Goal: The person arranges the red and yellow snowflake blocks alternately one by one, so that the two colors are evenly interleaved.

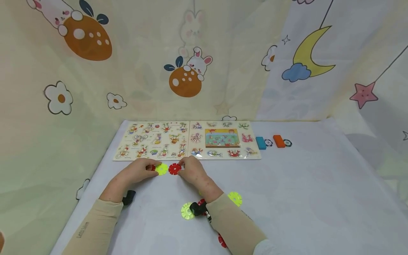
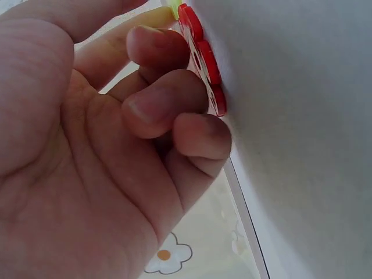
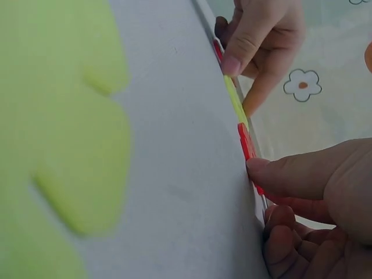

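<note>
your left hand [image 1: 140, 170] rests on the white table [image 1: 302, 198] just in front of the two animal puzzle boards [image 1: 188, 140], fingers curled and pinching a yellow-green disc [image 1: 161, 169] at its left edge; the left wrist view shows another red disc [image 2: 200, 55] lying flat on the table with the curled fingertips [image 2: 157, 104] against it, and a sliver of yellow-green past it. your right hand [image 1: 191, 171] sits just right of that, thumb and fingers closed on a red notched disc [image 1: 174, 169] that lies flat and edge to edge with the yellow-green one; from the right wrist camera the two read as a thin line along the table edge, your thumb [image 3: 290, 174] pressing the red one down. both discs are kept low on the table rather than lifted, which looks like a way to steady them while their notched rims line up; that is a judgement, and whether the notches already mesh i cannot tell. nearer to you than the held pair, more discs lie loose beside your right sleeve: a yellow-green one [image 1: 187, 211], another yellow-green one [image 1: 235, 198], and a red one [image 1: 222, 242] partly under the arm. to the right of the puzzle boards stand a blue block [image 1: 260, 142] and an orange block [image 1: 278, 141], well apart from your hands.
</note>
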The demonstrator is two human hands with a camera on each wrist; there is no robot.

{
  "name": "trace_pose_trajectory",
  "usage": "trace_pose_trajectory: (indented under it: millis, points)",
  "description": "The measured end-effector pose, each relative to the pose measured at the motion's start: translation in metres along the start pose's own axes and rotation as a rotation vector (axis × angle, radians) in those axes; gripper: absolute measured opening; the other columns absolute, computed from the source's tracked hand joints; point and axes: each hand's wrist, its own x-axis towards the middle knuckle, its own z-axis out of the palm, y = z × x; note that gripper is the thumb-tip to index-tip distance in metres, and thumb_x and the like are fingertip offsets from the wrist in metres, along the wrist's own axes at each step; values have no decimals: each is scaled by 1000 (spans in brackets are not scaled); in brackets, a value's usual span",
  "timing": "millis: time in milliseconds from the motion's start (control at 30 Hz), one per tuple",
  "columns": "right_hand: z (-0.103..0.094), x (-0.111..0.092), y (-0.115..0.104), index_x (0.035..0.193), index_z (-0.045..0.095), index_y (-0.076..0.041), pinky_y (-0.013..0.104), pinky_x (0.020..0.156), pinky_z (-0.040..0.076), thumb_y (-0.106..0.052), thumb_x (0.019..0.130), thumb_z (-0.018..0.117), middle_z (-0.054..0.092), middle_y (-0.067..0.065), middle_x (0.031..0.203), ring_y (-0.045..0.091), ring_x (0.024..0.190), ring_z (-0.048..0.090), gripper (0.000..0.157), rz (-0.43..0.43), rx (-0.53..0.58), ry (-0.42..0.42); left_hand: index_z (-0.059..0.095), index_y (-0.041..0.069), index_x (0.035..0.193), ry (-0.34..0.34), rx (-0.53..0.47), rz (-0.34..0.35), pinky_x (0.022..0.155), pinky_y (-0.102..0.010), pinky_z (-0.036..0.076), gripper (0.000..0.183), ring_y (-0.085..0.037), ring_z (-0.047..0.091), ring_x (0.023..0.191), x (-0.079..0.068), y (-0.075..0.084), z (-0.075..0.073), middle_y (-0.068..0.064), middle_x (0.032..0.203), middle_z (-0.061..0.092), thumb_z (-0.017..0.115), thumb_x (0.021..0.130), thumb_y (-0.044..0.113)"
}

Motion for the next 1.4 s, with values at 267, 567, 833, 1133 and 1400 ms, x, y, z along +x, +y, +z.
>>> trace_pose_trajectory:
  millis: [267, 567, 833, 1133, 1400]
  points:
    - [0, -2, 3, 106, 68, -10, 27, 67, 43, -18, 79, 76, 51, 0, 90, 15, 79, 49, 29, 10, 21, -3, 66, 15, 120, 30, 18, 63, 55, -32, 34, 43, -16, 42, 61, 3, 28, 8, -3, 66, 47, 75, 79, 25]
    - [-1, 0, 6, 106, 69, -10, 26, 61, 41, -18, 80, 75, 53, 0, 84, 13, 72, 49, 28, -54, 48, -13, 67, 12, 117, -11, 68, 111, 64, -31, 42, 37, -15, 51, 73, 18, 58, 23, 3, 83, 60, 74, 82, 22]
    - [-47, -15, 24, 111, 65, -14, 28, 60, 41, -25, 84, 71, 55, 0, 83, 15, 70, 49, 29, -98, 143, -157, 65, 14, 114, -23, 17, 121, 62, -32, 38, 33, -17, 47, 72, 24, 53, 29, -2, 79, 53, 73, 83, 25]
    - [-75, -52, 53, 101, 67, -18, 29, 67, 45, -28, 77, 78, 56, -2, 81, 15, 76, 52, 28, -104, -147, -354, 64, 17, 112, -12, -22, 103, 59, -32, 36, 30, -18, 44, 69, 19, 45, 30, -4, 77, 49, 72, 84, 25]
    - [-67, -67, 61, 98, 63, -13, 27, 64, 45, -33, 71, 83, 54, -4, 81, 15, 73, 51, 39, -81, -179, -299, 64, 18, 112, -17, -17, 105, 59, -32, 36, 31, -18, 45, 69, 22, 45, 32, -4, 77, 50, 72, 84, 26]
